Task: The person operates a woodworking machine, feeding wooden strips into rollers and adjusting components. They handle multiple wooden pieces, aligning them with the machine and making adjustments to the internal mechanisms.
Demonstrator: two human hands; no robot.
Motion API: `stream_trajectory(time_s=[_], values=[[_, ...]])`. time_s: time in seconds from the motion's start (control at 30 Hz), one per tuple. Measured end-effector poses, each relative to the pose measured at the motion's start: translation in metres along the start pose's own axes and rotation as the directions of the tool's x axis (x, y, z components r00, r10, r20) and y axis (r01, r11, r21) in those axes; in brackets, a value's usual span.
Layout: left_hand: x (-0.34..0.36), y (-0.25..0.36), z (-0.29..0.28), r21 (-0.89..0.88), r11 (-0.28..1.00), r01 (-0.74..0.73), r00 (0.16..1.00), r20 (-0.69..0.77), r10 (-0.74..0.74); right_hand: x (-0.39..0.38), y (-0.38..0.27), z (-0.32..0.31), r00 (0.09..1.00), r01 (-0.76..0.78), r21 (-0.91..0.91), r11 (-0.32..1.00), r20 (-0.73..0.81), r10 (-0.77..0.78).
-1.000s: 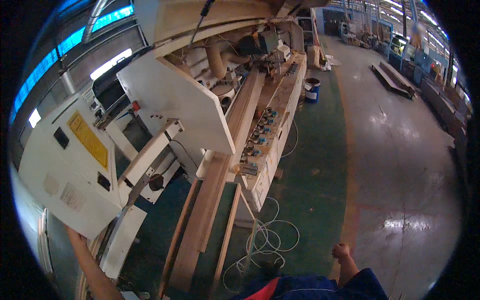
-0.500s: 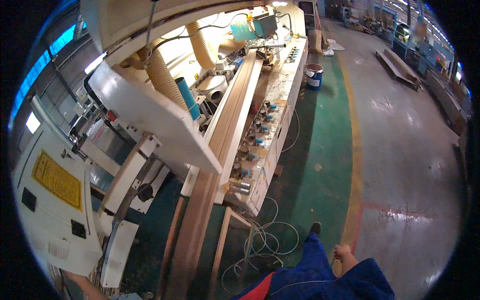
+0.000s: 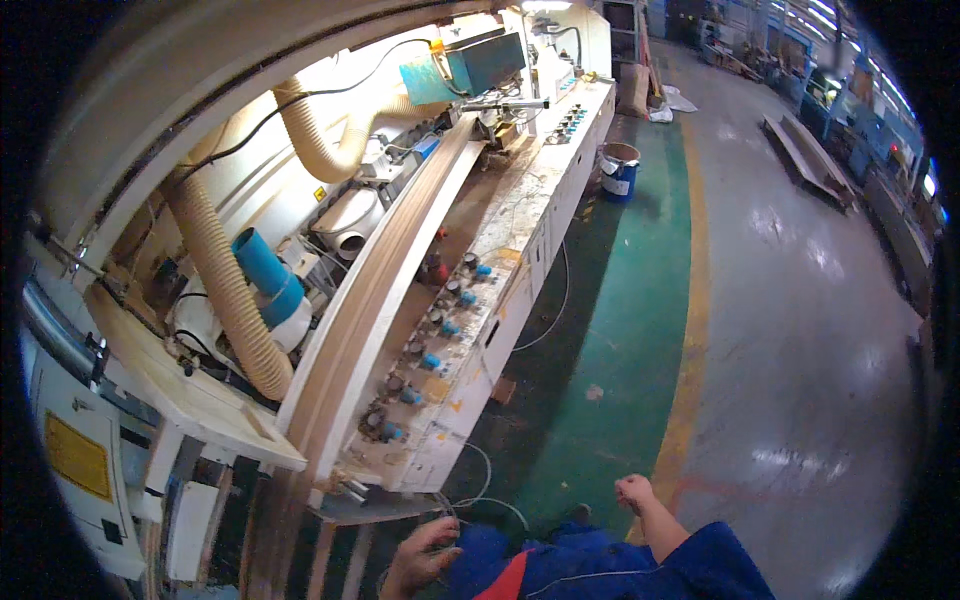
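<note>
Our left hand [image 3: 425,555] hangs half-curled, not fully closed, near the white machine [image 3: 520,290]; our right hand [image 3: 632,492] is loosely fisted above the floor [image 3: 600,350]. Boards [image 3: 393,240] lie lengthwise in the machine.

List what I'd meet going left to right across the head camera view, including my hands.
Yellow label on the white cabinet door → teal pipe → left hand → right hand → long beams lying on the grey floor.
</note>
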State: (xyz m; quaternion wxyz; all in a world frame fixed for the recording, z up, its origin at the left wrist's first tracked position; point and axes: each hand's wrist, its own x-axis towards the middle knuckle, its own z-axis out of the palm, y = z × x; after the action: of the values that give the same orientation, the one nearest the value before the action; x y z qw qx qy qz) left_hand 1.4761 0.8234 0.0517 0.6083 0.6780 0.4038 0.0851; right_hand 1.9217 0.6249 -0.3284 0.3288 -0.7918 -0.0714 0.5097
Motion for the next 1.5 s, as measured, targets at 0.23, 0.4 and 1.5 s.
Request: stream_trajectory(time_s=[0.23,0.4,1.5], values=[[0.183,0.010,0.021,0.687,0.725,-0.045,0.995,-0.037,0.097,0.067,-0.198,-0.117,0.982,0.169,0.295,0.941,-0.132,-0.135],[0.350,0.047,0.018,0.619,0.783,-0.063,0.995,-0.018,0.094,0.149,-0.290,-0.217,0.967,0.190,0.315,0.930,-0.226,-0.121],[1.277,0.544,0.081,0.364,0.930,0.047,0.949,-0.306,0.072,0.922,-0.964,-0.801,0.852,0.390,0.397,0.831,-0.497,-0.163]])
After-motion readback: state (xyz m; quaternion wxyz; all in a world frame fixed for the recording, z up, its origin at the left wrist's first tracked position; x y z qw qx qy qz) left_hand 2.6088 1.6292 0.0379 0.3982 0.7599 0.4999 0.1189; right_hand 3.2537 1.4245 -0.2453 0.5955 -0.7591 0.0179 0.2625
